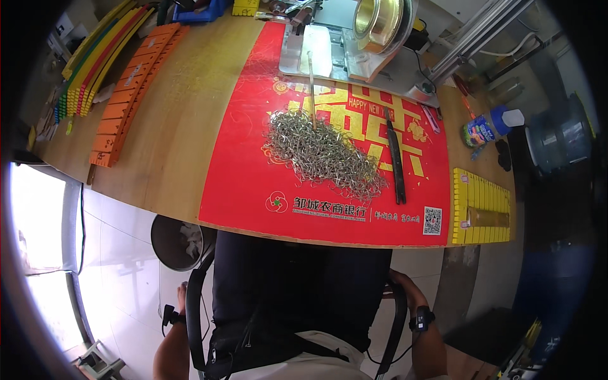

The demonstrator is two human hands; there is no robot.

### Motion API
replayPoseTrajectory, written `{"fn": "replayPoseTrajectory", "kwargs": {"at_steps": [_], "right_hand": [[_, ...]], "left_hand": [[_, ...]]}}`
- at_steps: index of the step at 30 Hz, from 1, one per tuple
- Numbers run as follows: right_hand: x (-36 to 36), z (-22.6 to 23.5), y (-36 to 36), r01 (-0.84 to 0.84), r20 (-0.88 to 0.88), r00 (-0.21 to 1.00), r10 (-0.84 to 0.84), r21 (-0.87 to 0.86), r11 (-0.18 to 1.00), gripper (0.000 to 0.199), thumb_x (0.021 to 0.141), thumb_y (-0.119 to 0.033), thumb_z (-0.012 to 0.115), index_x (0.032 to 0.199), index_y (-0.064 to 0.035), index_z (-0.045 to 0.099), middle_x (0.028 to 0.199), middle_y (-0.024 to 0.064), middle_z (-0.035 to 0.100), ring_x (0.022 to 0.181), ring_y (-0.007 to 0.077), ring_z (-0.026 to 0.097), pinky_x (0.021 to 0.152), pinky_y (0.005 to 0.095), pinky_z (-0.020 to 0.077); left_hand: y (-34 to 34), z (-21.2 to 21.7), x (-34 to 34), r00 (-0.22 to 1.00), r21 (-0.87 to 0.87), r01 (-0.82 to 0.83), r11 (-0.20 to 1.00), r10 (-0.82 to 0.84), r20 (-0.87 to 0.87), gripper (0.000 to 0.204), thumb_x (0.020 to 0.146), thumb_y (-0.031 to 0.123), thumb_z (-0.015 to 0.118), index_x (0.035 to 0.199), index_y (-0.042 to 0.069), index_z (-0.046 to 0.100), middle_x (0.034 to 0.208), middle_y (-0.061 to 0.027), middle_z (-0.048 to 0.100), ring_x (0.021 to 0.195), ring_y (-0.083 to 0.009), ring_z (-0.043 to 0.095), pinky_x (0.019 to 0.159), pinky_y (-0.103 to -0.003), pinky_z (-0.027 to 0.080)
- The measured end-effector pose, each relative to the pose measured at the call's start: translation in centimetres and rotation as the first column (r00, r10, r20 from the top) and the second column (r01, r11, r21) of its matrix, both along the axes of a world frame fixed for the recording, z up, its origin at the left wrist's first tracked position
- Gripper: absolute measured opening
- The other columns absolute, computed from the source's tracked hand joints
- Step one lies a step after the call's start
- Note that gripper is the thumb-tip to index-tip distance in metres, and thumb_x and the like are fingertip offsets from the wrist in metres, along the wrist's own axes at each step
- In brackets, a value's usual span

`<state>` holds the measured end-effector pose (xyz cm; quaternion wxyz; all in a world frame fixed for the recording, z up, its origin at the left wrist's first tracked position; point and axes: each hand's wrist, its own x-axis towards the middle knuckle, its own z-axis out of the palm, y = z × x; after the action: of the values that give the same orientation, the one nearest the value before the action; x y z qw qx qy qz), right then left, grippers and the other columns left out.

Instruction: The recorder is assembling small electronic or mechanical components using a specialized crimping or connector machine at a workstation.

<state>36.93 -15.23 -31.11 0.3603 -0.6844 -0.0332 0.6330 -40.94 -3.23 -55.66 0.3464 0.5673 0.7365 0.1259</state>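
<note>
My left hand (182, 296) hangs low beside the left side of the chair, mostly hidden behind the armrest, so its fingers do not show clearly. At the right armrest (396, 316), my right hand (405, 286) reaches down and inward; its fingers are largely hidden there. Both hands are below the table, away from everything on it. A heap of small, curved, shiny metal pieces (326, 155), which look like fish hooks, lies on a red printed mat (240, 171). A thin stick (312, 95) rests with its lower end on the heap. Right of it lies a long dark tool (395, 158).
A metal device with a golden spool (378, 22) stands at the back. Slotted orange boards (130, 95) and stacked coloured strips (95, 63) lie left; a slotted yellow board (481, 206) and blue-labelled bottle (487, 130) lie right. A bin (168, 244) stands under the table.
</note>
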Motion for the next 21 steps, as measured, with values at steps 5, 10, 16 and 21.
{"fn": "replayPoseTrajectory", "kwargs": {"at_steps": [5,10,16,21], "right_hand": [[3.7,-0.6,2.3,-0.209,0.136,0.959,0.248,-0.254,0.944,0.063,0.106,-0.044,0.059,0.149,0.0009,0.051,0.141,0.0193,0.06,0.128,0.0288,0.06,0.106,0.0451,0.0497],[5.6,-5.7,0.9,-0.316,0.362,0.885,0.292,0.008,0.949,0.052,0.112,-0.031,0.052,0.154,-0.0005,0.045,0.146,0.0139,0.058,0.133,0.0195,0.053,0.107,0.0347,0.0448],[12.3,-14.3,-11.4,-0.672,0.697,0.426,0.577,-0.183,0.717,0.026,0.103,-0.021,0.059,0.119,-0.0022,0.066,0.099,0.0037,0.06,0.082,0.0146,0.052,0.071,0.0289,0.0417],[3.7,-2.2,2.7,-0.347,0.128,0.921,0.367,-0.154,0.925,0.046,0.111,-0.028,0.055,0.149,-0.0018,0.049,0.143,0.0114,0.06,0.118,0.0199,0.062,0.1,0.0367,0.0512]], "left_hand": [[1.0,-3.3,5.4,0.989,-0.18,0.043,0.983,-0.068,-0.133,0.027,0.106,0.018,0.058,0.124,-0.002,0.062,0.111,-0.0165,0.066,0.096,-0.03,0.066,0.084,-0.039,0.052],[2.4,0.2,10.3,0.946,-0.333,-0.085,0.939,0.18,0.268,0.028,0.106,0.018,0.059,0.124,-0.002,0.062,0.111,-0.0155,0.067,0.097,-0.0289,0.067,0.084,-0.039,0.053],[8.5,5.1,19.6,0.675,-0.377,0.099,0.921,0.216,0.705,0.028,0.105,0.018,0.06,0.124,-0.002,0.062,0.11,-0.0144,0.068,0.098,-0.0277,0.068,0.084,-0.038,0.054],[12.9,13.2,18.9,0.629,-0.268,0.127,0.955,0.131,0.766,0.028,0.104,0.018,0.061,0.124,-0.002,0.062,0.11,-0.0137,0.069,0.099,-0.0269,0.068,0.084,-0.038,0.055]]}}
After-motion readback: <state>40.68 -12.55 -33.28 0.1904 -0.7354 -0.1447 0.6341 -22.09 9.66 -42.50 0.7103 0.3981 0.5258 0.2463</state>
